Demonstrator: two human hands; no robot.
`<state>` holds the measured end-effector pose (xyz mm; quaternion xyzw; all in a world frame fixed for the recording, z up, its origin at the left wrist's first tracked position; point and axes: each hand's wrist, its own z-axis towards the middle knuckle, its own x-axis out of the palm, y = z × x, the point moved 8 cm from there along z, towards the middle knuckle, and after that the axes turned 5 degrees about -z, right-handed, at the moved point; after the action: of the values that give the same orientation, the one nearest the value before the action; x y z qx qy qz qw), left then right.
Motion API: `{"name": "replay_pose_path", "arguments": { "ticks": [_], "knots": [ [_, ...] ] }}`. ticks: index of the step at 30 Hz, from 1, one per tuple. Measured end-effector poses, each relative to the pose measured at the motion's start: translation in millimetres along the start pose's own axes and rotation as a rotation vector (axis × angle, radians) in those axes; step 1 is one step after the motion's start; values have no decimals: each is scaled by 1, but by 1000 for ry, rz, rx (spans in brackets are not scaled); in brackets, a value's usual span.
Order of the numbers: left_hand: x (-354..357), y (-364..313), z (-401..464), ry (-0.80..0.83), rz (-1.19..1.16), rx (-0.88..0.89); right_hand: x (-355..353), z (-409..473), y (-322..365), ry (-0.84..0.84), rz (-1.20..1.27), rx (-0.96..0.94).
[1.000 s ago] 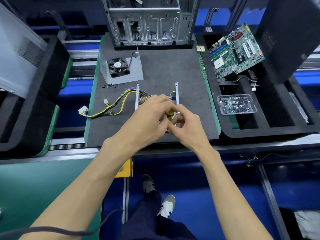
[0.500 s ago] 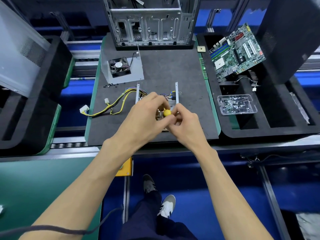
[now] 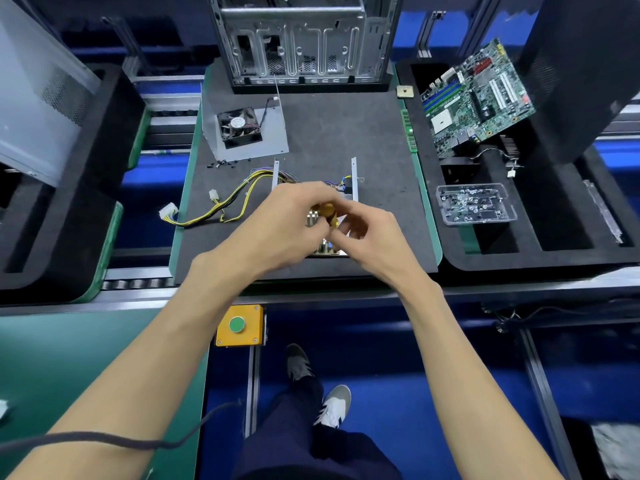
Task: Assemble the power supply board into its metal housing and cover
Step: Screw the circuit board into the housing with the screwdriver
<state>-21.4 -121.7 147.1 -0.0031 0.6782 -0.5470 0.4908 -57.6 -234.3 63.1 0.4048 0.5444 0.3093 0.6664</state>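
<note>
The power supply board (image 3: 323, 247) lies inside its open metal housing (image 3: 354, 181) on the dark mat, mostly hidden under my hands. Yellow and black cables (image 3: 221, 209) trail from it to the left, ending in white plugs. My left hand (image 3: 280, 223) grips the yellow handle of a small screwdriver (image 3: 327, 212) over the board. My right hand (image 3: 367, 233) pinches the lower part of the same screwdriver. The flat metal cover with a black fan (image 3: 240, 128) lies further back on the mat.
An open computer case (image 3: 301, 39) stands at the back. A motherboard (image 3: 478, 95) leans in the black foam tray on the right, beside a clear box of screws (image 3: 474, 202). Loose black screws (image 3: 221, 163) lie near the cover. A yellow button box (image 3: 239, 325) hangs below the bench.
Both hands have stayed over the board with the screwdriver between them. My fingers have shifted slightly round the yellow handle, and the view has tilted a little.
</note>
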Motion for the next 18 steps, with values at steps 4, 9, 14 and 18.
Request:
{"name": "replay_pose_path", "arguments": {
  "ticks": [4,9,14,18],
  "knots": [
    [-8,9,4,-144,53,-68,-3,4,0,-32,12,40],
    [-3,2,10,14,62,-5,-4,6,2,16,4,10],
    [-11,9,11,-106,72,-86,-2,8,-6,8,22,62],
    [-4,2,11,53,52,-10,0,6,-2,48,16,25]
  ]
}}
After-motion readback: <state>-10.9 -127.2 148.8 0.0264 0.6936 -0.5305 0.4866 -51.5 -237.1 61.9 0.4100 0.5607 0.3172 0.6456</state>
